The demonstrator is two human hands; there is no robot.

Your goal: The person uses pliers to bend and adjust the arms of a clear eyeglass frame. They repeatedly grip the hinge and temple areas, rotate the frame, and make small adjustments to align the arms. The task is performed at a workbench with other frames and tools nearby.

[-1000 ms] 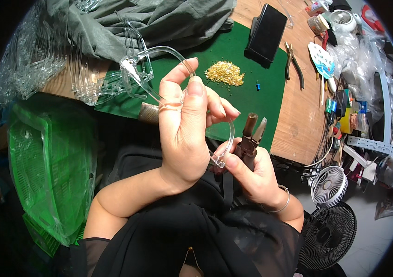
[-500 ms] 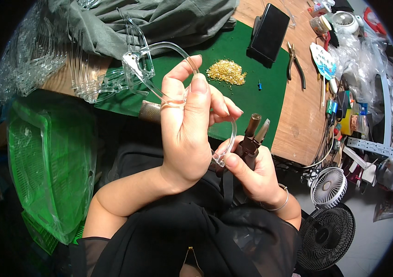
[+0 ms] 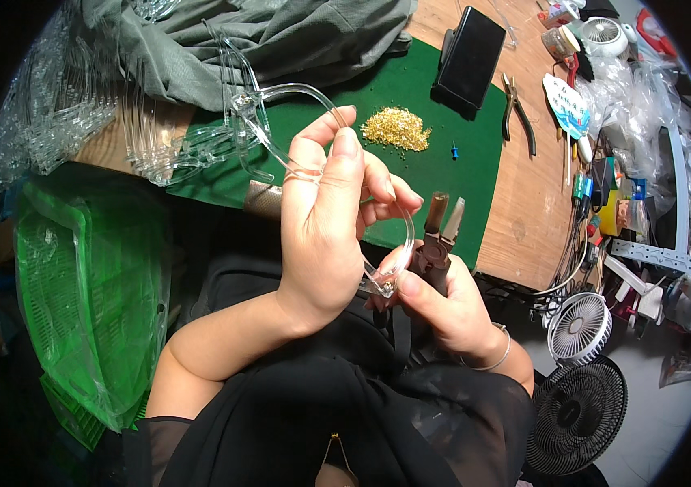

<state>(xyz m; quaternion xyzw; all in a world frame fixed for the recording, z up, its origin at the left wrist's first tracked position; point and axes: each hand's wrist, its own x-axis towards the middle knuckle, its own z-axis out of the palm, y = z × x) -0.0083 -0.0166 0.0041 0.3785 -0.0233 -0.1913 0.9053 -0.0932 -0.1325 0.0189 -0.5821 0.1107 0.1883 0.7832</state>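
A clear plastic eyeglass frame (image 3: 408, 243) is held up above my lap, its rims curving out on both sides of my left hand (image 3: 325, 203). The fingers and thumb of that hand are closed round its middle. Lower right, my right hand (image 3: 443, 304) is wrapped round dark-handled pliers (image 3: 436, 252), their jaws pointing up and apart. Its thumb presses the near corner of the frame, where a small metallic spot shows. The far corner overlaps other clear pieces behind it.
On the green mat (image 3: 463, 178) lie a heap of tiny gold pieces (image 3: 396, 130), a blue pin (image 3: 455, 150) and a black phone-like device (image 3: 471, 61). More pliers (image 3: 516, 118) lie right. Clear plastic parts (image 3: 146, 134) and grey cloth (image 3: 280, 40) fill the left; a green basket (image 3: 90, 300) stands below.
The frame has tilted slightly, its far corner shifting right and a little down. The pliers' jaws have moved slightly left and down. Both hands keep their hold.
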